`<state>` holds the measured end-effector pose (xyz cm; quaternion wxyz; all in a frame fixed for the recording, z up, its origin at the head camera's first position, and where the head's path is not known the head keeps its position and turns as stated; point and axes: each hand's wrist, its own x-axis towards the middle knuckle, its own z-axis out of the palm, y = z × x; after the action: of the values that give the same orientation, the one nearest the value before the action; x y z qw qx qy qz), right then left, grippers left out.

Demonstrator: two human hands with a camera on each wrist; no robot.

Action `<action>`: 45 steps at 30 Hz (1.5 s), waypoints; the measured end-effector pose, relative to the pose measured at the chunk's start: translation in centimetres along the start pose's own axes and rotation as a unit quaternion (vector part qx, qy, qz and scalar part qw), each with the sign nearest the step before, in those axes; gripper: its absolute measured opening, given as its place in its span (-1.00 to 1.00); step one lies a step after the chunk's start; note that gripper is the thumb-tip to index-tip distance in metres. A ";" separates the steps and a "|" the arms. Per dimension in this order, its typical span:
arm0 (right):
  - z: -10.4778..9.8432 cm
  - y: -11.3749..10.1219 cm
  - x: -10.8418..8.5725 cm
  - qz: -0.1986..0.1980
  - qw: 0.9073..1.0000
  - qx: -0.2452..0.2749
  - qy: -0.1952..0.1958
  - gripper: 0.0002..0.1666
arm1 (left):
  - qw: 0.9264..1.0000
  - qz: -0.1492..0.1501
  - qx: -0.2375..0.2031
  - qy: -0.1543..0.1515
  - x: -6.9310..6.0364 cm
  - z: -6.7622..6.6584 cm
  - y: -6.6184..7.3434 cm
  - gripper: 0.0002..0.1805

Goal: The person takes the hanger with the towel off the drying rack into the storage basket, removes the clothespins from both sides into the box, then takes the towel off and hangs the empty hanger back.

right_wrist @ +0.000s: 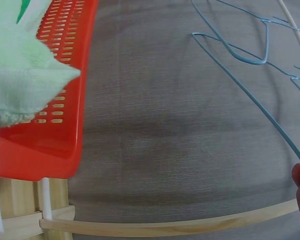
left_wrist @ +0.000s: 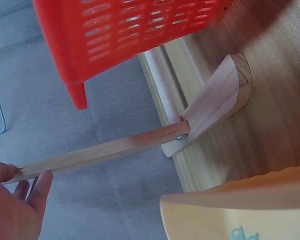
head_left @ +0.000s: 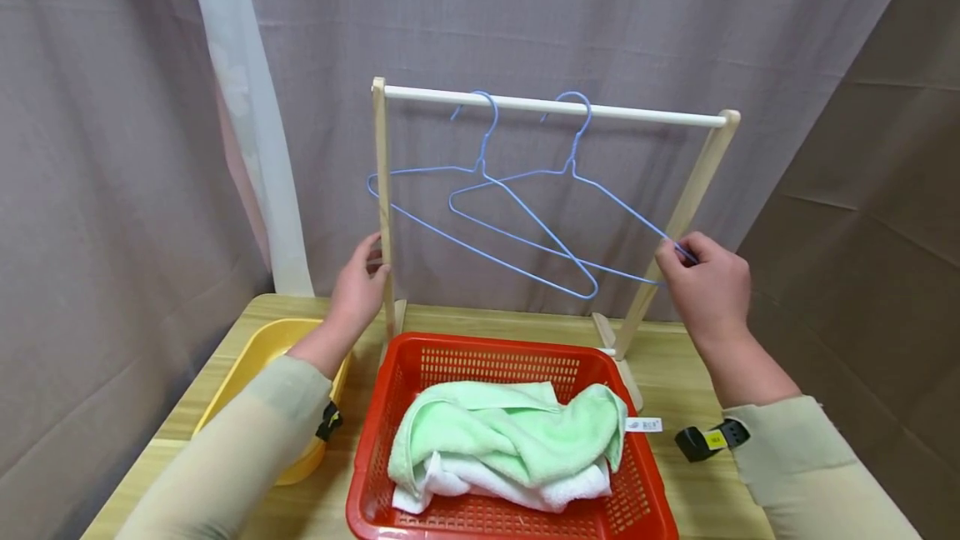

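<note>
Two blue wire clothes hangers hang by their hooks from the white rod (head_left: 517, 105) of a small wooden rack. My right hand (head_left: 708, 277) grips the lower right corner of the right clothes hanger (head_left: 618, 202), beside the rack's right post (head_left: 701, 182). The left clothes hanger (head_left: 517, 198) hangs free and overlaps the other in the head view. My left hand (head_left: 358, 290) holds the rack's left post (head_left: 382, 165) between thumb and fingers; the left wrist view shows the fingers around the post (left_wrist: 105, 152).
In front of the rack stands a red basket (head_left: 367, 440) with a green towel (head_left: 487, 432) and a white towel (head_left: 510, 482) in it. A yellow tub (head_left: 255, 348) stands at the left, under my left forearm. Grey curtain (head_left: 600, 15) hangs behind the wooden table (head_left: 675, 357).
</note>
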<state>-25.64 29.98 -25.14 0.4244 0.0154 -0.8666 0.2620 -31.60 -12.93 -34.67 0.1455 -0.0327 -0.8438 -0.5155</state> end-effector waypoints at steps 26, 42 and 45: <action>1.0 0.5 -1.3 -0.010 1.000 0.002 -0.003 -0.63 | 1.000 0.012 0.012 0.009 0.1 0.0 -0.1 -0.38; 1.1 1.2 -1.2 -0.021 0.999 -0.010 -0.023 -0.66 | 1.000 0.016 0.018 0.012 0.0 -0.2 -0.1 -0.40; 1.1 1.2 -1.2 -0.016 0.999 -0.014 -0.034 -0.65 | 1.000 0.014 0.015 0.013 0.1 -0.2 -0.1 -0.40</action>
<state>-25.92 30.30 -27.13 0.3991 0.0318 -0.8836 0.2427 -31.71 -13.14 -34.68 0.1637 -0.0355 -0.8492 -0.5008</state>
